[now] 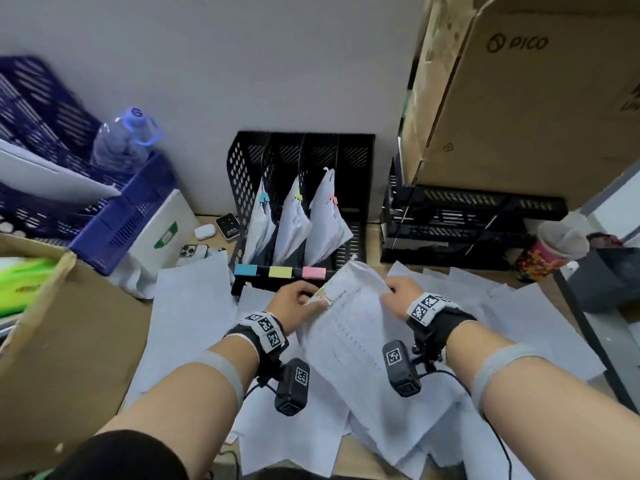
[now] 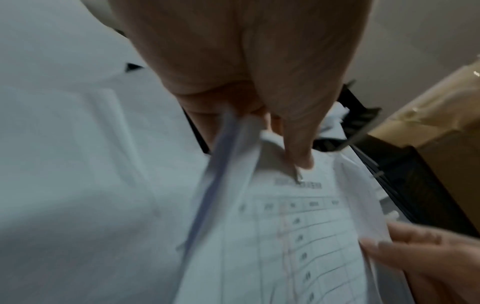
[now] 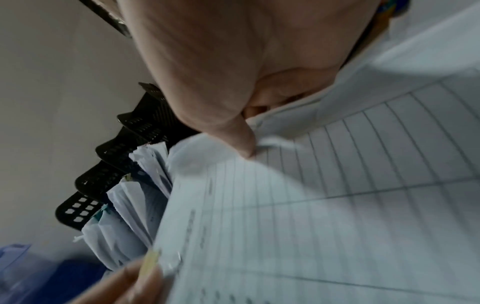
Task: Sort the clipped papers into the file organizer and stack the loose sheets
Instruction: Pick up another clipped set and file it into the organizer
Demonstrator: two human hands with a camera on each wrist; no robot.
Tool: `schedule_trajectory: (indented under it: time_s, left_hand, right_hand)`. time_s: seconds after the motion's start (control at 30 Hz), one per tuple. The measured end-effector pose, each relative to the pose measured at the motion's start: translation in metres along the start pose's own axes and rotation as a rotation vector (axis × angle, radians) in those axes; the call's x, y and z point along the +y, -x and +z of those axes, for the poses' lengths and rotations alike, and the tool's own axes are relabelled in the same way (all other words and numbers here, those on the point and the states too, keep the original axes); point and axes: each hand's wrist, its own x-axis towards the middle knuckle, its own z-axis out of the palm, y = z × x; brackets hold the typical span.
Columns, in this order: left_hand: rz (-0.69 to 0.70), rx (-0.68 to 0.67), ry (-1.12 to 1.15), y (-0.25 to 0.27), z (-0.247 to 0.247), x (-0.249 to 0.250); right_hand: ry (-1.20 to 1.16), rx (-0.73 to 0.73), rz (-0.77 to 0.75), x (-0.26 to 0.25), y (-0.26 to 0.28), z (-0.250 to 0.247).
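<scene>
The print on the held sheaf (image 1: pixel 349 327) was too blurred to read in any view. The left hand (image 1: pixel 294 301) covered most of the yellow clip (image 1: pixel 321 293). The right hand's (image 1: pixel 398 292) fingers lay hidden behind the paper. The organizer's (image 1: pixel 247 174) label tabs carried no legible text. The frame edges cut off the blue crates (image 1: pixel 114 230) and the cardboard box (image 1: pixel 540 109).

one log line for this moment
left hand pinches yellow binder clip | right hand grips yellow-clipped paper bundle | black mesh file organizer: yellow slot ahead
</scene>
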Motion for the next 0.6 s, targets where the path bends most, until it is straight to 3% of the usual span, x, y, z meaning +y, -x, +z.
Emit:
schedule_trajectory:
  time_s: [0.27, 0.43, 0.53, 0.6]
  left_hand:
    - [-0.167, 0.025, 0.120, 0.013, -0.065, -0.048]
    - [-0.203, -0.064, 0.235, 0.023, -0.085, -0.062]
    - [-0.190, -0.080, 0.214, 0.023, -0.095, -0.065]
    - [-0.140, -0.066, 0.177, 0.021, -0.102, -0.062]
  right_hand:
    - [-0.213, 0.009, 0.077, -0.043, 0.015, 0.050]
    - [-0.291, 0.046, 0.090, -0.066, 0.022, 0.070]
    - [-0.282, 0.135, 0.116, -0.079, 0.025, 0.081]
    - [-0.207, 0.271, 0.157, -0.090, 0.027, 0.090]
